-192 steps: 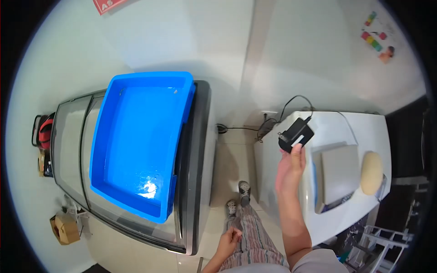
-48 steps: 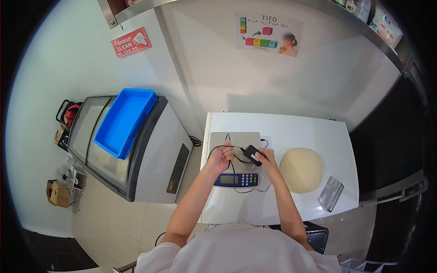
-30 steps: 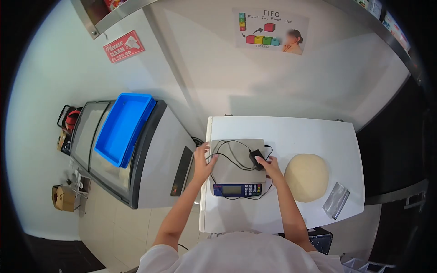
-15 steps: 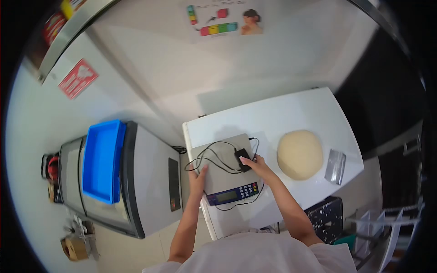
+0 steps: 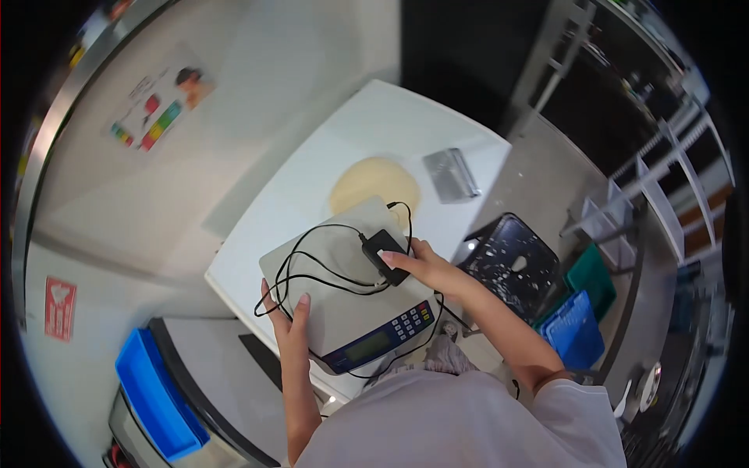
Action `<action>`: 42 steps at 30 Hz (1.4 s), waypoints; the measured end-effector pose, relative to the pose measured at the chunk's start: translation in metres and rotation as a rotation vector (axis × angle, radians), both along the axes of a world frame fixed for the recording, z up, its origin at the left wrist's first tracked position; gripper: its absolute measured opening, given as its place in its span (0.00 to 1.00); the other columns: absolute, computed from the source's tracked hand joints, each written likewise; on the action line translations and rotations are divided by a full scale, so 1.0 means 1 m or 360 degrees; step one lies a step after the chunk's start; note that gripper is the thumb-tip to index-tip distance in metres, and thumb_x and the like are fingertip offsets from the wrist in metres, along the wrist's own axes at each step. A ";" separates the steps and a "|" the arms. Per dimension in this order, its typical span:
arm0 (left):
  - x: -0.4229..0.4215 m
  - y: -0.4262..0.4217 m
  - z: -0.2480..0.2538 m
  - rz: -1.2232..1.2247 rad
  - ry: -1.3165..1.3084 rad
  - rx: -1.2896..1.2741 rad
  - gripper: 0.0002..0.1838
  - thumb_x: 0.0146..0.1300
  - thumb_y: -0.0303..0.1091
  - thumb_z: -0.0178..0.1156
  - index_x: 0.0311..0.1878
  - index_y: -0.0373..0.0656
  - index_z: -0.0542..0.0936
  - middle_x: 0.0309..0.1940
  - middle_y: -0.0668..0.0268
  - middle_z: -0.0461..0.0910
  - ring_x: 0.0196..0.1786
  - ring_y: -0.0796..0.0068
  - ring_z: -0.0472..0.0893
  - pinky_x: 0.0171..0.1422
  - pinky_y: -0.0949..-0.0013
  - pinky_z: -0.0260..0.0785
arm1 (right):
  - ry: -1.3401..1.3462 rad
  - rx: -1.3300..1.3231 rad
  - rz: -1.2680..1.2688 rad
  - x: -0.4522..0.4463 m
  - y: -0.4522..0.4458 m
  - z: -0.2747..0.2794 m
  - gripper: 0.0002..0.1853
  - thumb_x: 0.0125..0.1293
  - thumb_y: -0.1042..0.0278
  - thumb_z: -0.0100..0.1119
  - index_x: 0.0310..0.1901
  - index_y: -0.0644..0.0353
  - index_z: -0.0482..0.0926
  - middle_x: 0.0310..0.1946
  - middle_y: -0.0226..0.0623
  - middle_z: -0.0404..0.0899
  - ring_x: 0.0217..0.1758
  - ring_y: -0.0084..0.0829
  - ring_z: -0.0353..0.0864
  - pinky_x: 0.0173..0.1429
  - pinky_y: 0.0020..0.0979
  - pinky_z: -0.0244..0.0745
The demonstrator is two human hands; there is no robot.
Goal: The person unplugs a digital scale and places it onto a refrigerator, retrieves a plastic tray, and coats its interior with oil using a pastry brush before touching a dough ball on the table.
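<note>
A flat digital scale (image 5: 331,273) with a blue keypad panel is between my two hands, tilted in the view and partly covering a round pale dough ball (image 5: 374,181). My left hand (image 5: 289,318) grips the scale's left edge, thumb on top. At the right edge, my right hand (image 5: 421,265) holds the scale and presses the black power adapter (image 5: 385,256) onto its top with the thumb. The black cable (image 5: 312,285) lies in loops over the scale plate and hangs past its edges.
A metal scraper-like object (image 5: 452,175) lies on the white table (image 5: 285,187) beyond the dough. At lower left a blue tray (image 5: 156,398) rests on the freezer. A speckled black stool (image 5: 515,265), blue and green baskets (image 5: 573,331) and a white rack (image 5: 663,195) are at right.
My hands have moved from working with the adapter and cable to gripping both sides of the scale, which has shifted toward me. The view has swung right, bringing in the stool and rack.
</note>
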State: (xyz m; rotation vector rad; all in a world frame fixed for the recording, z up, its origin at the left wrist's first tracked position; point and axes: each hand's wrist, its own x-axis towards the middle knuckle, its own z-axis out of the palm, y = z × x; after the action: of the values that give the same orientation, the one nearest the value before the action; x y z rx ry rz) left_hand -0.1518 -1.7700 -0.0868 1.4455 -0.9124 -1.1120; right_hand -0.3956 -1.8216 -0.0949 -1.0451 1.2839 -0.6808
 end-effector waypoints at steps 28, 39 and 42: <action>-0.498 0.082 -0.011 -0.1829 0.0152 -0.0077 0.37 0.61 0.30 0.56 0.70 0.43 0.50 0.65 0.56 0.58 0.66 0.64 0.60 0.69 0.67 0.51 | 0.0046 -0.0044 -0.1768 -0.386 0.351 0.023 0.43 0.60 0.40 0.54 0.66 0.65 0.56 0.59 0.45 0.64 0.63 0.35 0.62 0.65 0.32 0.58; -0.605 0.166 -0.023 -0.2146 0.0146 0.0036 0.40 0.59 0.30 0.59 0.70 0.37 0.48 0.63 0.53 0.58 0.64 0.64 0.60 0.69 0.66 0.49 | 0.0090 -0.0026 -0.2290 -0.438 0.451 0.015 0.41 0.60 0.39 0.54 0.63 0.68 0.60 0.59 0.44 0.65 0.62 0.33 0.64 0.66 0.31 0.56; -0.631 0.194 -0.035 -0.2258 -0.0002 -0.0112 0.40 0.59 0.32 0.60 0.70 0.37 0.49 0.63 0.52 0.59 0.65 0.63 0.59 0.69 0.65 0.49 | -0.0083 0.0034 -0.2448 -0.449 0.485 0.017 0.40 0.60 0.39 0.54 0.62 0.68 0.61 0.58 0.44 0.66 0.61 0.33 0.65 0.65 0.31 0.57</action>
State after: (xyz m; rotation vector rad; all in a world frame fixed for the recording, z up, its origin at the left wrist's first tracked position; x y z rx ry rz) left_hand -0.7825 -1.5755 -0.1220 0.5662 -2.0452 -1.9960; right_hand -0.8448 -1.3365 -0.0781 0.2035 1.9144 -1.7693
